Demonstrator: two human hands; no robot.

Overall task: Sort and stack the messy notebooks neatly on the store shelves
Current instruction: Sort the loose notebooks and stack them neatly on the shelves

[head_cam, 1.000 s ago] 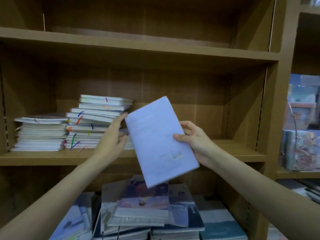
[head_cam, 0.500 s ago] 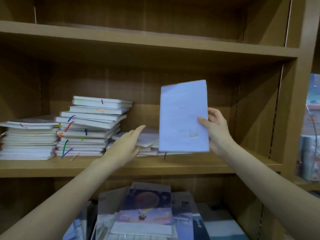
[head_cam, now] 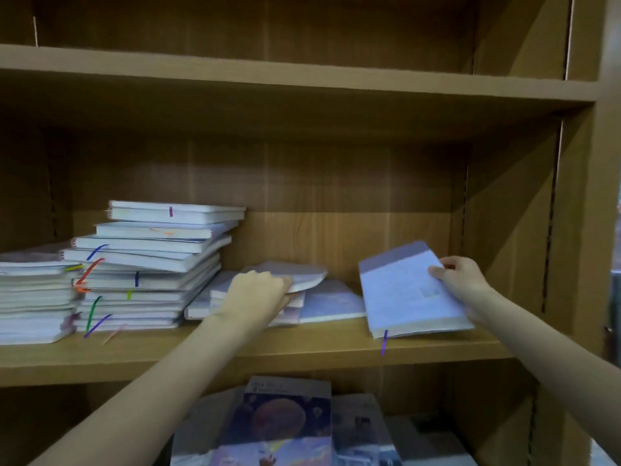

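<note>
on the middle shelf [head_cam: 302,351], at the far left, we find a low stack of white notebooks [head_cam: 33,297], squared but slightly bowed. just beside it, touching, stands a taller stack [head_cam: 151,264] with coloured ribbon markers hanging from its edges; its layers are offset and uneven. to the right of that stack lies a loose pile of notebooks [head_cam: 316,301], overlapping at angles. our left hand [head_cam: 255,292] rests on this pile, fingers closed around the edge of its top notebook [head_cam: 295,275], which is lifted and bent upward. further right, our right hand [head_cam: 460,280] grips the right edge of a pale blue notebook [head_cam: 403,290], thumb on the cover. its lower edge rests on the shelf board, tilted, and a purple ribbon [head_cam: 384,343] hangs over the shelf front. on the shelf below, illustrated notebooks [head_cam: 282,422] lie overlapping.
</note>
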